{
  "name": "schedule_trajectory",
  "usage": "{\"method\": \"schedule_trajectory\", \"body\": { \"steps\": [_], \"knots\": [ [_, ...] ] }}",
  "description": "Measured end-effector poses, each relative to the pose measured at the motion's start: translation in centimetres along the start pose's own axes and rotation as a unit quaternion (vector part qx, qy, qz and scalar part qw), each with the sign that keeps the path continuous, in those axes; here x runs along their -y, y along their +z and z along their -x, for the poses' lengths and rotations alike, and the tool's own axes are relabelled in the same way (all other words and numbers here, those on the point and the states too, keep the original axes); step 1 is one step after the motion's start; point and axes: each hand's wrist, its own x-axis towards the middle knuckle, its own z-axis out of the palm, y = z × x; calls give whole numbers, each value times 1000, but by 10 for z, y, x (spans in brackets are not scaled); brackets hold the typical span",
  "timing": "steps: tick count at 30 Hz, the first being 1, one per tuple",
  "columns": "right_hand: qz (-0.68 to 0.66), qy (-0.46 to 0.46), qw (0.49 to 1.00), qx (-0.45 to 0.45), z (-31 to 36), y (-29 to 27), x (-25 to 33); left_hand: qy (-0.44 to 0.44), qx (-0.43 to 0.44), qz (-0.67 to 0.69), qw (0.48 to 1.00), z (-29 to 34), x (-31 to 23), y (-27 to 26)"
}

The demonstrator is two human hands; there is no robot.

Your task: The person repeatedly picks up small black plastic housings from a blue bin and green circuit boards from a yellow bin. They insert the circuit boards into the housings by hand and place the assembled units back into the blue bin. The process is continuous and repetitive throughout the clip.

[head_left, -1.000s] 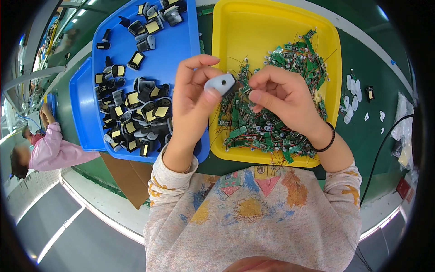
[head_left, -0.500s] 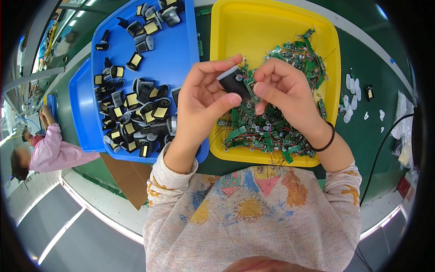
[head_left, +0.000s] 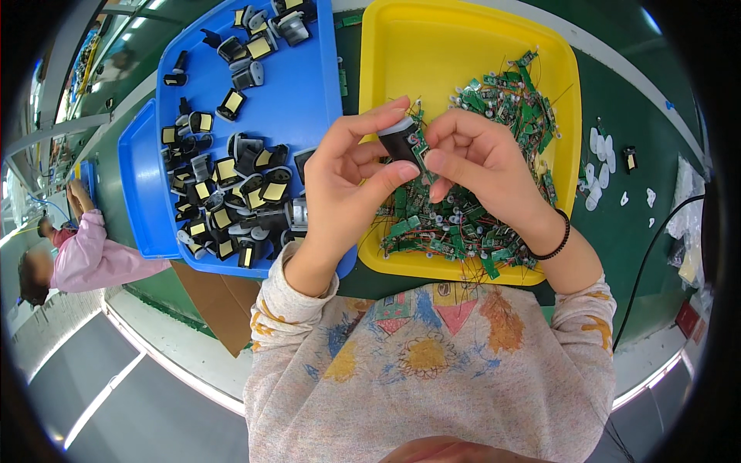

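Observation:
Between thumb and fingers, my left hand grips a black plastic housing with a grey end, held tilted above the trays. My right hand pinches a small green circuit board against the housing's right side. Part of the board is hidden by my right fingertips. Under my hands, a heap of green circuit boards with thin wires fills the near part of the yellow tray. To the left, the blue tray holds many black and grey housings, several with pale yellow pads.
On the green table right of the yellow tray lie white oval pieces and a single black housing. A black cable and clear plastic bags are at the far right. Another person in a pink sleeve works at far left.
The housing has turned slightly more upright and shifted a little right. The circuit board now sits closer along its side, with my right fingers drawn in toward it.

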Motion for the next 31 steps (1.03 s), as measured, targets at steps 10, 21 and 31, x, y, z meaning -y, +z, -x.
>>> {"method": "schedule_trajectory", "body": {
  "steps": [10, 21, 31],
  "knots": [
    [135, -72, 988, -35, 6, 2, 2, 31, 39, -34, 998, -1, 2, 4],
    [486, -308, 812, -99, 8, 12, 4, 11, 105, 100, 989, -10, 13, 1],
    [269, -141, 950, -70, 11, 9, 5, 57, 96, -95, 989, 3, -3, -4]
  ]
}}
